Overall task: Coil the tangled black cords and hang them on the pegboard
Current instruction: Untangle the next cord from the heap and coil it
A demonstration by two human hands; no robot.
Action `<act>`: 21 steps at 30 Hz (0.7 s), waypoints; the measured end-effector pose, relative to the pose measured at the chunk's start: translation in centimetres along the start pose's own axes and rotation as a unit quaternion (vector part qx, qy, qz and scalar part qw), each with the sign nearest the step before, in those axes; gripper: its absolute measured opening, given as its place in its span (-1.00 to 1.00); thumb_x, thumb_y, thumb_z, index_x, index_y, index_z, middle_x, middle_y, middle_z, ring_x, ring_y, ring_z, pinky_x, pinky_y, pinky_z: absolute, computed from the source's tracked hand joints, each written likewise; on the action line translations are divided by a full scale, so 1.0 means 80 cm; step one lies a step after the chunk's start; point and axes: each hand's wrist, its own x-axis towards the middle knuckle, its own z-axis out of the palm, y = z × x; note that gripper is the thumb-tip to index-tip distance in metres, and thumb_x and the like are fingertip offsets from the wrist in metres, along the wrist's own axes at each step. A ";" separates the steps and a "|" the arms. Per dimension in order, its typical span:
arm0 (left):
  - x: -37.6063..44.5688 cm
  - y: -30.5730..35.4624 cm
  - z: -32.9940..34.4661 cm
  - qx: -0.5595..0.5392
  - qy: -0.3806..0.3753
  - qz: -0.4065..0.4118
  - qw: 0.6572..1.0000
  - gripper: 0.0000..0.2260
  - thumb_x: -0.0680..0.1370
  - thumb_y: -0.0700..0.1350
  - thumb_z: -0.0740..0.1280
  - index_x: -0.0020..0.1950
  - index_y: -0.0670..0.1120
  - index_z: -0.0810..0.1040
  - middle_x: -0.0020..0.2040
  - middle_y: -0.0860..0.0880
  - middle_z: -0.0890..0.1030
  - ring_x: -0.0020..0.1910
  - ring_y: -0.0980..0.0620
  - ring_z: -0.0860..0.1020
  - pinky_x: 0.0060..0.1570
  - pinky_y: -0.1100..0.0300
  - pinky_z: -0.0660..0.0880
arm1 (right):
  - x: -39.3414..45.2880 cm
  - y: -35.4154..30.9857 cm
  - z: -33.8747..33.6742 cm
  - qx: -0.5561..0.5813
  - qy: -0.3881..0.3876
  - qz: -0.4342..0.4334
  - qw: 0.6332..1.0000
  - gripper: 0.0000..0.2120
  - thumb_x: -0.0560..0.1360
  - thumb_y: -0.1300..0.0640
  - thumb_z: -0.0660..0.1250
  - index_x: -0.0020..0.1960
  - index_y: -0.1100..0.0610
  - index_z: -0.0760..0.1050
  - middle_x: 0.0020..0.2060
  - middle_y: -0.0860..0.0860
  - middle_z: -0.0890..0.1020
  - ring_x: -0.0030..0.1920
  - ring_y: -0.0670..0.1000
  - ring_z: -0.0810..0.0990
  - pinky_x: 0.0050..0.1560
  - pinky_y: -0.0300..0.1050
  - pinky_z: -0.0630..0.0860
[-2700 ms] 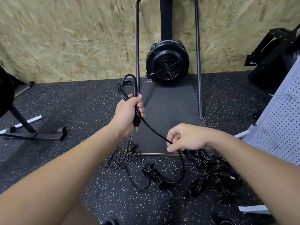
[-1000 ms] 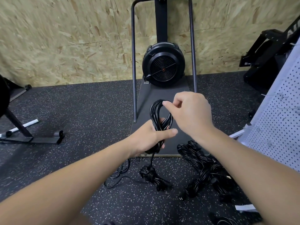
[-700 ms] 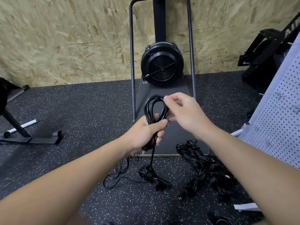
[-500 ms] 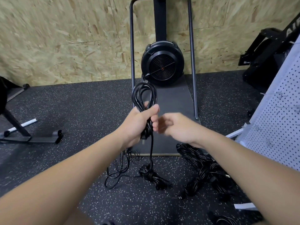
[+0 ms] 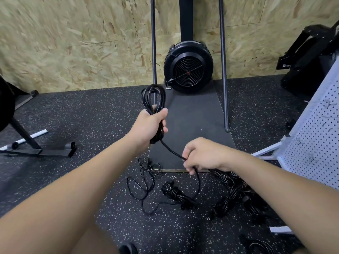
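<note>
- Speckled black rubber flooring [image 5: 91,116] covers the ground, meeting a chipboard wall [image 5: 73,43] at the back.
- Against that wall stands a machine with a round black fan housing [image 5: 188,70], two upright metal poles and a flat dark base plate [image 5: 192,125] stretching toward the viewer.
- The left hand [image 5: 149,125] is raised over the near left part of the plate, fingers curled tightly round a coiled black cord [image 5: 153,98]; the loops stand up above the fist.
- One strand of that cord runs down and to the right from the fist to the right hand [image 5: 203,154].
- The right hand sits lower and nearer, above the plate's front edge, knuckles up; its fingers are curled and pinch the strand, which then drops below the hand in a curve toward the floor.
- A bundled black cord [image 5: 177,193] lies on the floor just under the right hand.
- A loose thin black cord [image 5: 141,182] sprawls in open loops to its left, near the plate's front corner.
- A pile of further black cords [image 5: 233,195] lies to the right, partly hidden by the right forearm.
- A white pegboard [image 5: 315,140] leans at the right edge, well apart from both hands.
- A black equipment stand [image 5: 36,147] sits at the far left.
</note>
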 end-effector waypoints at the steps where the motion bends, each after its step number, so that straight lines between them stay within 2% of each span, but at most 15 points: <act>1: 0.001 -0.003 -0.006 0.039 0.011 -0.005 0.999 -0.83 0.72 -0.08 0.38 -0.04 -0.06 0.48 -0.34 -0.03 0.52 -0.42 -0.03 0.54 -0.30 0.08 0.42 | 0.000 -0.004 -0.009 -0.009 0.021 -0.014 1.000 -0.85 0.53 0.24 0.57 0.06 0.19 0.67 -0.26 0.13 0.75 -0.35 -0.06 0.64 -0.30 -0.21 0.47; 4: -0.001 -0.009 -0.020 0.158 0.029 -0.017 0.987 -0.74 0.71 -0.06 0.36 -0.16 -0.10 0.52 -0.34 -0.11 0.57 -0.39 -0.07 0.56 -0.32 0.08 0.43 | -0.005 -0.022 -0.035 0.041 0.055 -0.110 0.992 -0.83 0.48 0.20 0.65 0.04 0.11 0.76 -0.14 0.02 0.78 -0.19 -0.08 0.67 -0.09 -0.17 0.57; 6: -0.008 -0.009 -0.016 0.165 0.013 -0.029 0.986 -0.73 0.72 0.02 0.37 -0.09 -0.10 0.53 -0.29 -0.14 0.55 -0.43 -0.03 0.55 -0.35 0.15 0.43 | -0.010 -0.032 -0.046 0.098 0.063 -0.181 0.977 -0.84 0.52 0.29 0.61 0.09 0.16 0.78 0.00 0.07 0.81 0.02 0.02 0.75 0.17 -0.14 0.65; 7: -0.012 -0.008 -0.011 0.154 -0.003 -0.035 0.987 -0.67 0.72 0.13 0.37 -0.07 -0.10 0.54 -0.28 -0.13 0.55 -0.44 -0.03 0.55 -0.35 0.15 0.43 | -0.012 -0.036 -0.049 0.126 0.073 -0.204 0.968 -0.84 0.53 0.33 0.58 0.10 0.19 0.77 0.02 0.10 0.81 0.06 0.05 0.76 0.23 -0.12 0.64; 9: -0.027 -0.003 0.003 0.138 -0.050 -0.056 0.988 -0.48 0.63 0.38 0.36 -0.08 -0.09 0.60 -0.29 -0.05 0.62 -0.39 0.00 0.59 -0.27 0.12 0.50 | -0.011 -0.040 -0.052 0.166 0.108 -0.222 0.955 -0.86 0.53 0.34 0.57 0.08 0.22 0.77 -0.02 0.15 0.80 -0.01 0.04 0.73 0.12 -0.11 0.65; 10: -0.033 -0.002 0.010 0.129 -0.079 -0.073 0.986 -0.41 0.56 0.48 0.32 -0.02 -0.07 0.67 -0.22 0.04 0.71 -0.29 0.07 0.66 -0.13 0.08 0.59 | -0.010 -0.040 -0.052 0.168 0.131 -0.221 0.952 -0.87 0.53 0.33 0.58 0.06 0.20 0.77 -0.07 0.14 0.80 -0.06 0.03 0.71 0.02 -0.10 0.64; 11: -0.040 0.001 0.016 0.119 -0.116 -0.089 0.982 -0.32 0.51 0.53 0.30 0.14 -0.06 0.72 -0.08 0.13 0.76 -0.17 0.21 0.69 0.13 0.04 0.63 | -0.008 -0.041 -0.052 0.162 0.156 -0.216 0.950 -0.87 0.52 0.31 0.60 0.04 0.18 0.77 -0.11 0.13 0.80 -0.11 0.05 0.69 -0.07 -0.07 0.61; 12: -0.047 0.003 0.023 0.104 -0.163 -0.094 0.977 -0.32 0.51 0.51 0.32 0.29 -0.03 0.69 -0.01 0.28 0.69 -0.14 0.37 0.60 0.32 0.03 0.57 | -0.007 -0.041 -0.052 0.154 0.183 -0.210 0.948 -0.88 0.50 0.29 0.62 0.02 0.17 0.77 -0.14 0.11 0.80 -0.15 0.06 0.69 -0.13 -0.05 0.59; 13: -0.053 0.003 0.029 0.102 -0.213 -0.084 0.968 -0.42 0.56 0.41 0.39 0.39 0.03 0.63 0.01 0.38 0.60 -0.18 0.44 0.54 0.38 0.06 0.54 | -0.006 -0.041 -0.051 0.144 0.206 -0.205 0.946 -0.87 0.48 0.26 0.65 -0.01 0.16 0.76 -0.19 0.10 0.79 -0.20 0.07 0.70 -0.17 -0.03 0.61; 14: -0.056 0.000 0.033 0.116 -0.263 -0.071 0.955 -0.59 0.62 0.23 0.46 0.40 0.08 0.61 0.03 0.41 0.61 -0.15 0.48 0.51 0.04 0.21 0.55 | -0.006 -0.040 -0.049 0.122 0.227 -0.207 0.944 -0.86 0.45 0.22 0.68 -0.05 0.14 0.76 -0.23 0.07 0.78 -0.23 0.06 0.72 -0.18 -0.04 0.64; 15: -0.057 -0.003 0.036 0.140 -0.286 -0.059 0.946 -0.64 0.64 0.04 0.51 0.43 0.10 0.58 0.21 0.34 0.60 0.06 0.49 0.50 0.35 0.17 0.14 | -0.006 -0.039 -0.046 0.083 0.247 -0.213 0.942 -0.84 0.42 0.16 0.71 -0.09 0.10 0.75 -0.25 0.03 0.77 -0.26 0.02 0.72 -0.18 -0.07 0.67; 16: -0.055 -0.010 0.036 0.164 -0.278 -0.051 0.945 -0.58 0.62 -0.10 0.53 0.47 0.07 0.58 0.23 0.28 0.71 0.15 0.38 0.61 0.34 0.27 0.53 | -0.008 -0.038 -0.042 0.035 0.267 -0.217 0.939 -0.82 0.40 0.09 0.73 -0.12 0.04 0.74 -0.27 -0.02 0.76 -0.29 -0.04 0.71 -0.19 -0.13 0.66; 17: -0.051 -0.016 0.034 0.176 -0.248 -0.047 0.951 -0.61 0.59 -0.19 0.53 0.41 0.00 0.62 0.16 0.21 0.75 0.12 0.22 0.66 0.19 0.22 0.57 | -0.009 -0.037 -0.037 -0.002 0.283 -0.216 0.934 -0.81 0.39 0.04 0.73 -0.14 0.00 0.73 -0.27 -0.07 0.75 -0.31 -0.11 0.68 -0.20 -0.18 0.63; 18: -0.049 -0.020 0.032 0.178 -0.218 -0.047 0.958 -0.70 0.57 -0.24 0.50 0.30 -0.09 0.67 -0.05 0.11 0.69 -0.09 0.06 0.61 -0.07 0.15 0.51 | -0.010 -0.036 -0.034 -0.017 0.293 -0.214 0.932 -0.81 0.40 0.02 0.73 -0.13 -0.02 0.72 -0.27 -0.11 0.74 -0.34 -0.15 0.66 -0.22 -0.23 0.60; 21: -0.046 -0.025 0.031 0.114 -0.165 -0.079 0.976 -0.93 0.61 -0.27 0.42 0.00 -0.13 0.67 -0.26 -0.06 0.54 -0.35 0.00 0.47 -0.32 0.17 0.41 | -0.011 -0.031 -0.031 -0.004 0.290 -0.206 0.934 -0.82 0.46 0.08 0.68 -0.05 -0.02 0.69 -0.21 -0.15 0.74 -0.31 -0.16 0.69 -0.15 -0.22 0.62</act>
